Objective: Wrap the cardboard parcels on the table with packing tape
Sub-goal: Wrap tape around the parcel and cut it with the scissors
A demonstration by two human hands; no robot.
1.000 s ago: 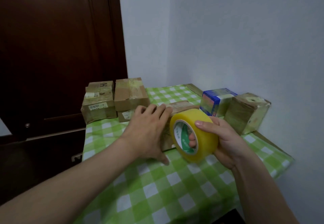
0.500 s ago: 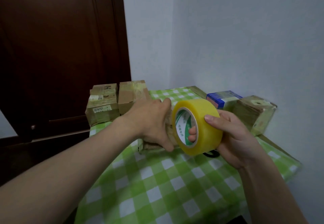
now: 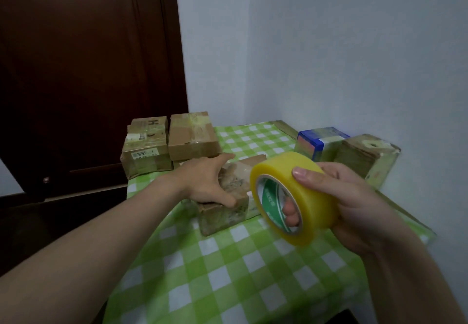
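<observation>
- Left hand grips the parcel near the middle of the table.
- Right hand holds the tape roll, fingers inside its core.
- Best to press the parcel steady, then pull the tape flat across.

We see a dark brown wooden door filling the upper left of the frame, with 1 small round knob low on it. Right of it, a pale back wall meets a pale side wall in a corner. Below sits a table under a green-and-white checked cloth. The light is soft and dim.
</observation>
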